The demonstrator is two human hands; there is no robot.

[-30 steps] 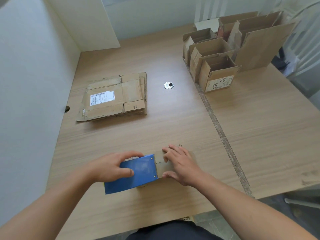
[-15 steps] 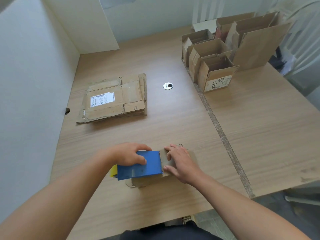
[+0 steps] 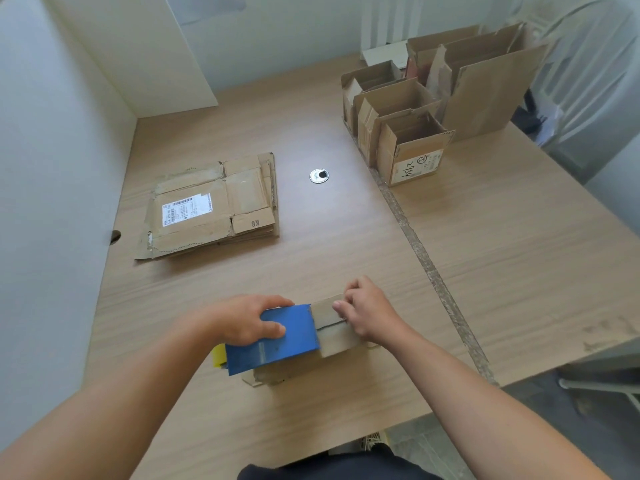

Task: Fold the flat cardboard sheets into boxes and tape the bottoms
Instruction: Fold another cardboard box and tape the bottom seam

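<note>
While the left hand (image 3: 249,320) gripped the flat blue tape dispenser (image 3: 291,341) on the small brown cardboard box (image 3: 337,336), the right hand (image 3: 369,313) held that box with bent fingers, low in the middle of the frame.

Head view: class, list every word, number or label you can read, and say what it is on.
"K6": flap of the top flat cardboard sheet.
Shipping label on that sheet: barcode, print too small to read.
White label on the nearest folded box: handwritten digits, unclear.
</note>
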